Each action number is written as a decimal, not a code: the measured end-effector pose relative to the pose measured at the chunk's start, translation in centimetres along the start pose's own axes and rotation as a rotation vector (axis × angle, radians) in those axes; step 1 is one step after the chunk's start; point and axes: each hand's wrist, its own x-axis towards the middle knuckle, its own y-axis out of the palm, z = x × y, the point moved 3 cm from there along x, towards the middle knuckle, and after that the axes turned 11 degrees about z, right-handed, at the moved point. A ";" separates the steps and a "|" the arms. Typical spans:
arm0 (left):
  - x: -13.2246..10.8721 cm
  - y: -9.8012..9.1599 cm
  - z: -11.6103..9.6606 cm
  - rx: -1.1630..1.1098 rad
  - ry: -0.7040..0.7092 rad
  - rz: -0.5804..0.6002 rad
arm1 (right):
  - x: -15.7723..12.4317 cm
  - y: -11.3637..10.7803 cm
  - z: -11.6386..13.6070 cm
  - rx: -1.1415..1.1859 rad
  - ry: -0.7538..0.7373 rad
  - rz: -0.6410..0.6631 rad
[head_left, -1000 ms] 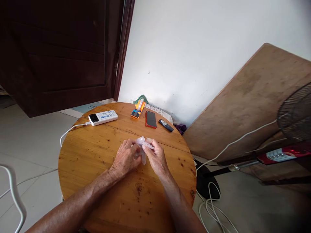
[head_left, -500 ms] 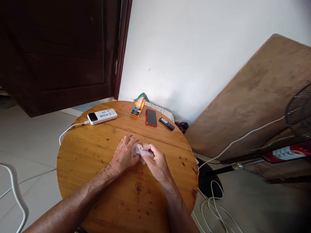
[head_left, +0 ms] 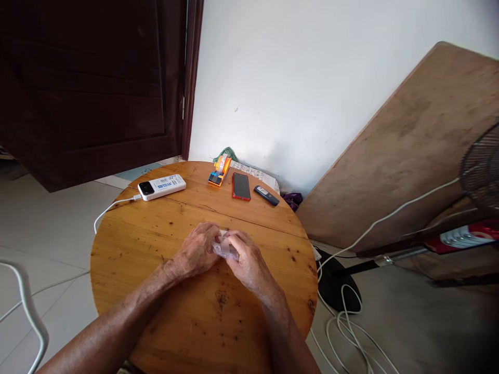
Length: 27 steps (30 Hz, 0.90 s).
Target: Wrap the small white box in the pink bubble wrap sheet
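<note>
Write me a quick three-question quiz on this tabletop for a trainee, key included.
1. True or false: the phone lies between the tape dispenser and the dark device.
2. Fill the gap: a white ____ is plugged into the end of the power bank.
3. What are the left hand and the right hand both holding?
A) the phone
B) translucent wrap
C) the tape dispenser

Key: 1. True. 2. Cable. 3. B.

Home, seemingly: dark door (head_left: 93,93), round table (head_left: 136,249), standing fan (head_left: 463,237).
</note>
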 end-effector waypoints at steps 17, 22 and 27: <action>0.0 -0.4 -0.4 -0.038 -0.071 0.068 | 0.2 0.8 0.0 -0.072 -0.008 -0.061; -0.2 -0.8 -0.6 -0.248 -0.138 0.075 | 0.2 0.0 -0.4 0.147 0.056 -0.132; -0.2 -0.7 -0.2 -0.318 -0.233 0.089 | 0.1 -0.6 -0.5 0.328 0.172 -0.088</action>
